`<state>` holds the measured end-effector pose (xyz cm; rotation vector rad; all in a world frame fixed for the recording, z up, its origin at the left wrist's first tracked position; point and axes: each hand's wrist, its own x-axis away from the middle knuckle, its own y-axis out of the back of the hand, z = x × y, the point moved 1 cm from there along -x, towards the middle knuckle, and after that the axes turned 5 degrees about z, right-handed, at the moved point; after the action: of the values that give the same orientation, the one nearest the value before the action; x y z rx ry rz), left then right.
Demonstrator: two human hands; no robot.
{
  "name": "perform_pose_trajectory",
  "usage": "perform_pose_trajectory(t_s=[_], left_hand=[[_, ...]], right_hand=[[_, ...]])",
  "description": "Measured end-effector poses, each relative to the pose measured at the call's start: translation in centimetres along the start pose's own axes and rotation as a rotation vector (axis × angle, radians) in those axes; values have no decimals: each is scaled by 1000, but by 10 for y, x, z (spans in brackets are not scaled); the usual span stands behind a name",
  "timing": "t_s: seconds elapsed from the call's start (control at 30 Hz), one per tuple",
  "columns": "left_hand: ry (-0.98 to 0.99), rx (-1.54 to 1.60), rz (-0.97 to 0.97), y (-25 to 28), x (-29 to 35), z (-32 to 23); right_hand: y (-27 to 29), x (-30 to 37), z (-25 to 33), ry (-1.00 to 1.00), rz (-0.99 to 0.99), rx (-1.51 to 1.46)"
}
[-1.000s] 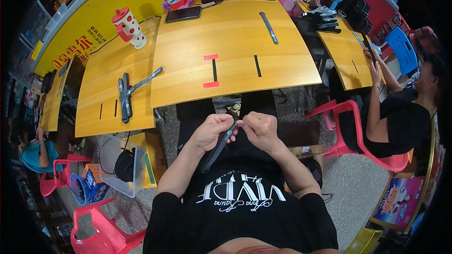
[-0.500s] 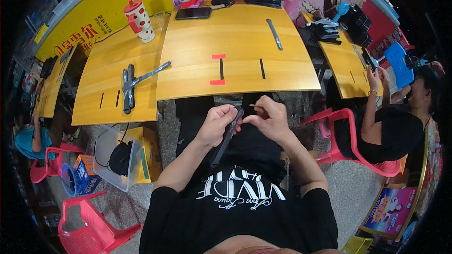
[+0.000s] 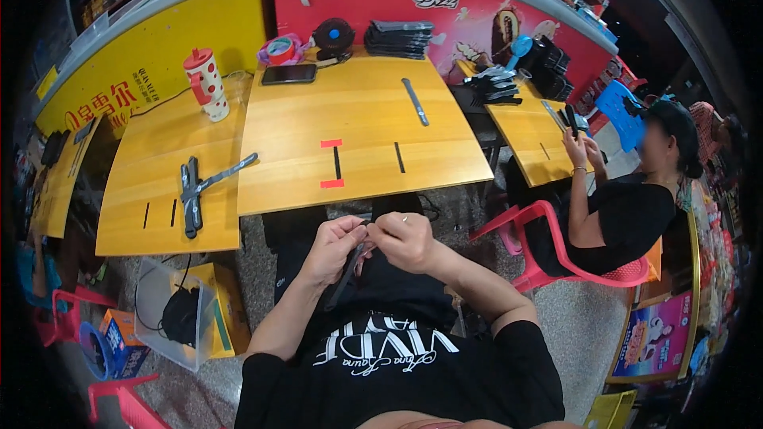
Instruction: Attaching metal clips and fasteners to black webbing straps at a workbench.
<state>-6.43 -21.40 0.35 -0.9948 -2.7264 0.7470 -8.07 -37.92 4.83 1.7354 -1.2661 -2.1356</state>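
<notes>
Over my lap, in front of the table's near edge, my left hand is closed on a long dark grey strap. The strap's lower part hangs down from my fingers against my black clothes. My right hand meets the left at the strap's upper end, its fingers curled in a pinch. What lies between the right fingertips is hidden. On the table ahead rest a single grey strap, a black strip between two red tape pieces, and another black strip.
Dark straps lie crossed on the left table. A phone, a fan and stacked black packets stand at the back. A spotted tumbler is left. A clear bin sits below; a person sits right.
My right hand has come in against the left at the strap's end; they were slightly apart before. The whole view has shifted, so the tables appear lower and further left.
</notes>
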Motion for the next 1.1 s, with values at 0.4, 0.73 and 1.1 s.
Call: perform_pose_trajectory(t_s=[0.4, 0.73, 1.1], left_hand=[[-52, -117, -39, -1, 3, -6], [-232, -133, -31, 9, -4, 6], [-399, 293, -503, 165, -66, -147]], right_hand=[[11, -13, 2, 7, 330, 129], [17, -8, 7, 25, 559, 12], [98, 8, 42, -21, 460, -570]])
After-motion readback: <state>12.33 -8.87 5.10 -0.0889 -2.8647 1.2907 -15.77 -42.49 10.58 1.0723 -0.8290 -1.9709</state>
